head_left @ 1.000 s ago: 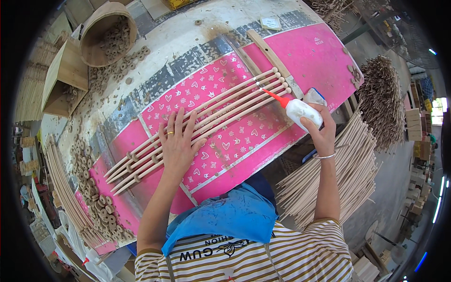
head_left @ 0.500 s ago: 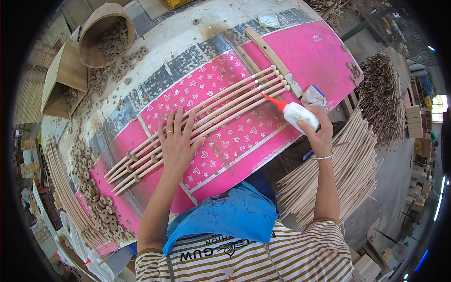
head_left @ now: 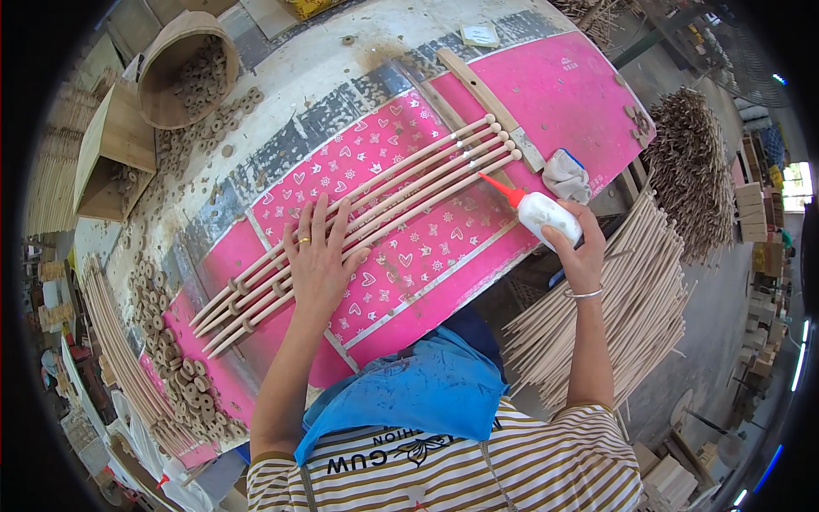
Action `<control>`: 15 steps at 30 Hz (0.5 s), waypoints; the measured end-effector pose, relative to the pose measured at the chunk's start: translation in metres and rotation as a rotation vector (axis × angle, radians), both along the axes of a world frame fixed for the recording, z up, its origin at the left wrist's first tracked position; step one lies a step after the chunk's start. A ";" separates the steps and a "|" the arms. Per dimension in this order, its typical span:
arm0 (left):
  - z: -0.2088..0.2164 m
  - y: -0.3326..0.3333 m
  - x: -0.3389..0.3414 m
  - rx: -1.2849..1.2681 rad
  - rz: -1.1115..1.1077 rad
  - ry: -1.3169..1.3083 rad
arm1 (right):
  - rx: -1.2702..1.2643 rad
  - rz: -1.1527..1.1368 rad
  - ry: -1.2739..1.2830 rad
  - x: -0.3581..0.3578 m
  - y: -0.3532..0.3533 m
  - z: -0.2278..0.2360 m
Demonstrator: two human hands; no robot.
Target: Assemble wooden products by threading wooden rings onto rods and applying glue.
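Rods (head_left: 375, 213) lie on the pink table (head_left: 580, 94) w/ long axis near-left to far-right, left hand (head_left: 317, 266) flat w/ fingers spread on them, right hand (head_left: 580, 256) nearer their far-right ends, fingers clamped on glue bottle (head_left: 546, 213), tip just beside those ends.

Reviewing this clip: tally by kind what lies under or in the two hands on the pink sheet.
Long wooden rods pressed flat by the left hand: 5
White glue bottle with red nozzle in the right hand: 1
Total: 6
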State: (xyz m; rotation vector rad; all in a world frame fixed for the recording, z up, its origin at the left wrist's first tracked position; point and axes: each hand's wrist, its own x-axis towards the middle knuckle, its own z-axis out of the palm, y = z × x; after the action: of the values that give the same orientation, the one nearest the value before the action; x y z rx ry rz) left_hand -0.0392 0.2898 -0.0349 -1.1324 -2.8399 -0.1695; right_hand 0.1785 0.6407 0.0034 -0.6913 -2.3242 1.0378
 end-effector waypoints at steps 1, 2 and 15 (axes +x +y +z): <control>0.000 0.000 0.000 0.003 -0.001 -0.002 | 0.028 0.000 -0.009 -0.001 -0.001 0.000; 0.000 0.000 0.000 -0.005 0.002 0.000 | 0.042 -0.005 -0.017 -0.001 -0.001 0.000; -0.003 0.000 0.000 0.023 0.002 -0.007 | -0.067 0.023 0.065 -0.037 0.003 0.004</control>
State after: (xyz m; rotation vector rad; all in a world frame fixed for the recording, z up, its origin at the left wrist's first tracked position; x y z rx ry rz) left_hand -0.0394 0.2900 -0.0380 -1.1267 -2.8371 -0.2061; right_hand 0.1413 0.6439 0.0074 -0.6481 -2.2562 1.1365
